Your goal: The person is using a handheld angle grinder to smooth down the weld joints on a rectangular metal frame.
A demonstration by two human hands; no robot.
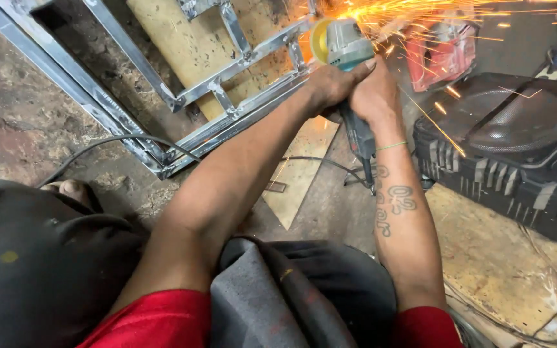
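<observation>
Both my hands grip a teal angle grinder (340, 45) at the upper middle. My left hand (330, 84) wraps the front of its body near the head. My right hand (376, 96) closes around the dark rear handle (359, 138) just behind. The grinder's disc presses on a shiny steel frame (240, 116) of welded square tube lying on the floor. Orange sparks (420, 13) spray to the upper right. The disc itself is hidden by the glare.
A large black speaker box (517, 148) stands at the right, close to my right forearm. A red object (443, 55) lies behind the sparks. Wooden boards (195, 45) sit under the frame. A black cable (98, 145) crosses the rough floor. My knees fill the bottom.
</observation>
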